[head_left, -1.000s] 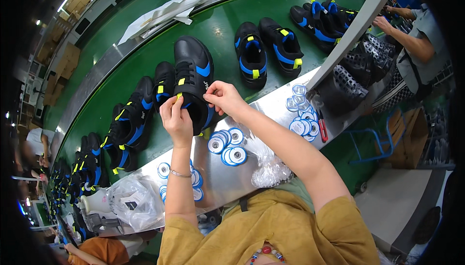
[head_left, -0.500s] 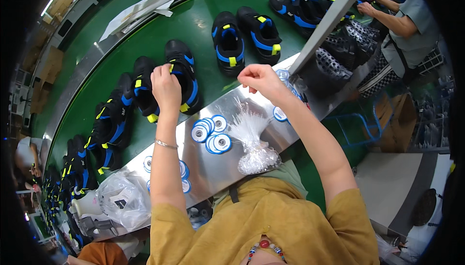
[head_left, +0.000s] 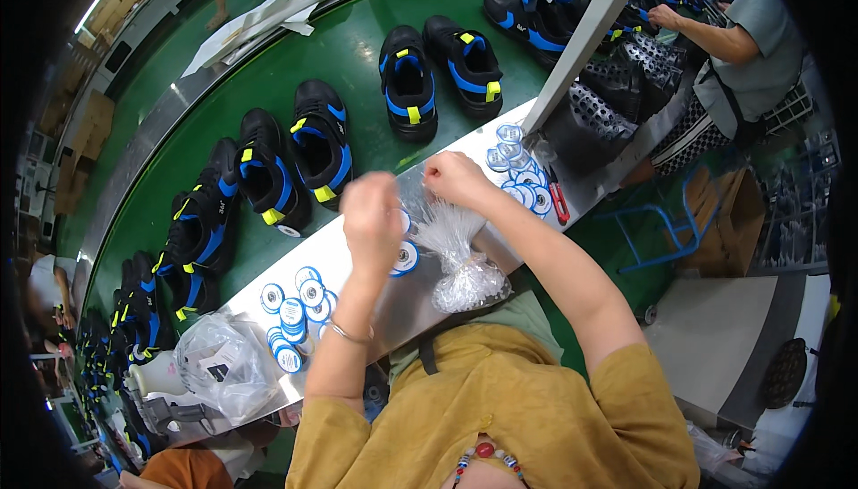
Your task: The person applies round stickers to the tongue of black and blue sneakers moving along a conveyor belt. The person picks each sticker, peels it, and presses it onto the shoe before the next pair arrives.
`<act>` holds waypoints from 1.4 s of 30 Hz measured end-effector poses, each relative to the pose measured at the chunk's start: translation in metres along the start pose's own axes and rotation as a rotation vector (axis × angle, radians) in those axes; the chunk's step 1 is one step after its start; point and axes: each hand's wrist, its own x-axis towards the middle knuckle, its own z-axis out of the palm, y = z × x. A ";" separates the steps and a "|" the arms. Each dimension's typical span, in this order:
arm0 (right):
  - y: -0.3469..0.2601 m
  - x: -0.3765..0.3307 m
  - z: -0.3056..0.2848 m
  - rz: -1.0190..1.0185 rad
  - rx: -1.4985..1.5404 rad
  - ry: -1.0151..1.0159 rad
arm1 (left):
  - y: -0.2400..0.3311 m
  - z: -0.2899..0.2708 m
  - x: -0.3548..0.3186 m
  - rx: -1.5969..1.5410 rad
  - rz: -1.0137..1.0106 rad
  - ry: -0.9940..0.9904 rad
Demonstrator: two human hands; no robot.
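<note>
Round tags [head_left: 291,312], white with blue rims, left of clear bundle [head_left: 469,285] | left hand [head_left: 372,217] blurs just left of bundle, grip cannot be told | right hand [head_left: 454,179] curls at bundle's loose end, hold unclear | bundle's thin strands fan above rounded, shiny base on desk [head_left: 402,315]

The metal worktop [head_left: 402,315] I watched remotely carried round blue-rimmed tags [head_left: 292,313], a bundle of clear plastic strands [head_left: 471,285], a red-handled tool [head_left: 559,205] and a clear bag [head_left: 223,368]; beyond, the green belt [head_left: 357,64] held black-and-blue shoes [head_left: 315,100].
</note>
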 end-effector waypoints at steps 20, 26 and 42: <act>-0.011 -0.011 -0.050 -0.090 1.415 0.394 | 0.056 0.038 -0.063 -0.057 0.067 -0.463; -0.013 -0.031 -0.052 0.073 1.217 0.227 | 0.049 0.008 -0.054 -0.045 -0.048 -0.291; -0.018 -0.042 -0.036 0.124 0.966 0.132 | -0.015 -0.030 -0.051 0.087 -0.725 -0.228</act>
